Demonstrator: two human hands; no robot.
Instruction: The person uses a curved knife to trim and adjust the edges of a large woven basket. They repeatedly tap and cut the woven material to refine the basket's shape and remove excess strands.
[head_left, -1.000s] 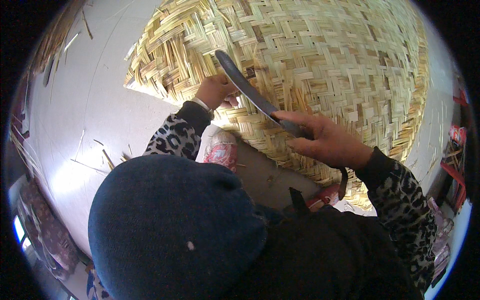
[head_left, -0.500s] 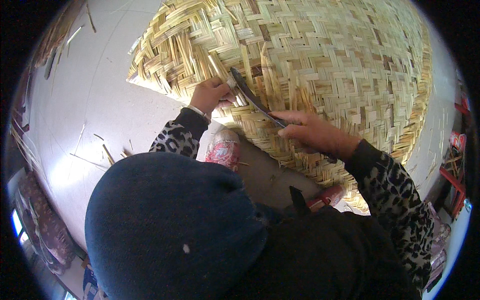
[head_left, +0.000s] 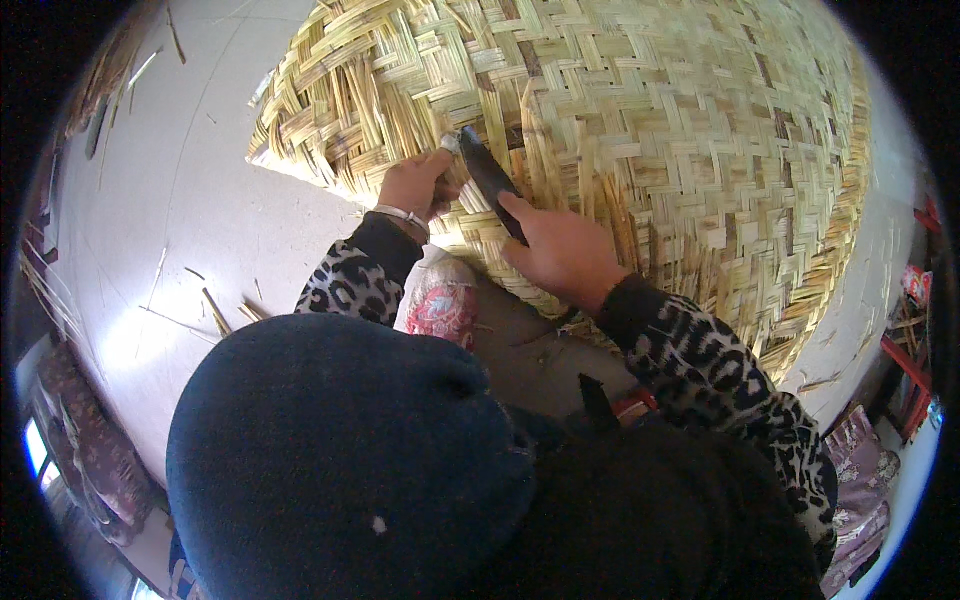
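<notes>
On the floor: large woven bamboo mat (head_left: 640, 130), lying on the pale floor (head_left: 190, 200)
Right hand (head_left: 560, 250): clenched around a dark knife (head_left: 490, 175), blade against the weave
Left hand (head_left: 420, 185): pinching a bamboo strip at the blade tip
Nearby: loose bamboo slivers (head_left: 215, 310)

A single head-worn fisheye camera looks steeply down from above the person's own dark cap (head_left: 340, 470), which fills the lower left of the frame at very close range. The view faces forward and down over both forearms to the left hand (head_left: 418, 186) and right hand (head_left: 562, 252), close by at mid-frame, and onto the woven bamboo mat (head_left: 680, 130) beyond. Straight edges curve toward the dark circular rim (only this one view is given, so nothing is shared).
</notes>
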